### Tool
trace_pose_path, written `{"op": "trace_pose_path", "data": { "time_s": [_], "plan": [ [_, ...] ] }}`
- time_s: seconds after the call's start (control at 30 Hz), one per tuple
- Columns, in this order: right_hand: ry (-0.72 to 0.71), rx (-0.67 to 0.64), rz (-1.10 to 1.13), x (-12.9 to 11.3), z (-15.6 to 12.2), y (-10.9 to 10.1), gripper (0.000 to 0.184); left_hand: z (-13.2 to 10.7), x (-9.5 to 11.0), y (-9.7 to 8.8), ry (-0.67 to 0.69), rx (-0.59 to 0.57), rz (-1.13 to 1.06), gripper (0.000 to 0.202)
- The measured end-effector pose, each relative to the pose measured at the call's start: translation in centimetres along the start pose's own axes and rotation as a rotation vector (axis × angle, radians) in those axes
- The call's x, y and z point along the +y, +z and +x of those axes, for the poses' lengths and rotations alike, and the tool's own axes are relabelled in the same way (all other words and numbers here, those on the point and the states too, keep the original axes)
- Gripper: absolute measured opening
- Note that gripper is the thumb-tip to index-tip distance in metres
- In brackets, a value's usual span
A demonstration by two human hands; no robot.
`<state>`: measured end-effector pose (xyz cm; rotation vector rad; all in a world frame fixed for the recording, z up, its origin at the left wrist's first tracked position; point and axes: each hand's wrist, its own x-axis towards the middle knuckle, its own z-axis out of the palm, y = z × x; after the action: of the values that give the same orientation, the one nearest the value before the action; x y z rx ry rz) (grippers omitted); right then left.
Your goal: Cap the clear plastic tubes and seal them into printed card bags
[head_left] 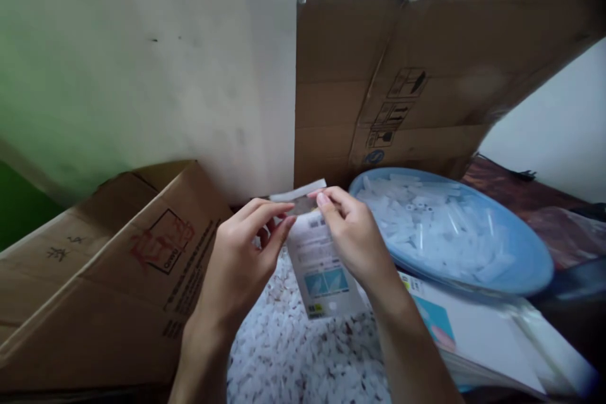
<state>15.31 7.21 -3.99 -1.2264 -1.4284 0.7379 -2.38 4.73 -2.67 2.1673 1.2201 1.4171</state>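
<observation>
A flat white packet [322, 265] hangs upright between my hands, printed with small text and a blue picture panel, with a yellow mark near its lower edge. Its top end is a clear flap with a pale strip [299, 190] along it. My left hand [253, 240] pinches at the packet's upper left edge, thumb against fingertips. On the upper right, my right hand [350, 227] grips the packet, with its thumb and index finger at the flap. Below the packet lies a heap of small white pieces [303, 353].
An open cardboard box [142, 265] stands on the left. To the right, a blue basin [530, 246] holds many translucent tubes, beside a stack of white printed sheets [492, 334]. A large cardboard sheet [426, 76] and a white panel [213, 63] rise behind.
</observation>
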Motion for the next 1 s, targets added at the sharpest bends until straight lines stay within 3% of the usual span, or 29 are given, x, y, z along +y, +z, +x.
{"op": "trace_pose_path", "data": {
  "time_s": [0.1,0.37,0.63,0.8,1.0],
  "plan": [
    [-0.071,-0.115,-0.104,-0.5,-0.3,0.8,0.030,0.0,-0.6,0.9,0.057,0.078,0.044,0.018],
    [-0.156,-0.326,-0.198,-0.9,-1.0,1.4,0.026,-0.2,-2.0,1.3,0.115,0.096,0.148,0.015],
    [-0.175,-0.373,-0.380,-0.8,-1.1,1.1,0.029,-0.3,-2.6,0.9,0.243,-0.015,0.320,0.014],
    [-0.196,-0.389,-0.450,-0.6,-1.3,1.3,0.029,-0.4,-3.0,1.2,0.201,-0.057,0.391,0.013],
    [-0.191,-0.366,-0.369,-0.8,-1.3,1.3,0.030,-0.2,-2.1,0.6,0.037,0.033,0.160,0.009]
  ]
}}
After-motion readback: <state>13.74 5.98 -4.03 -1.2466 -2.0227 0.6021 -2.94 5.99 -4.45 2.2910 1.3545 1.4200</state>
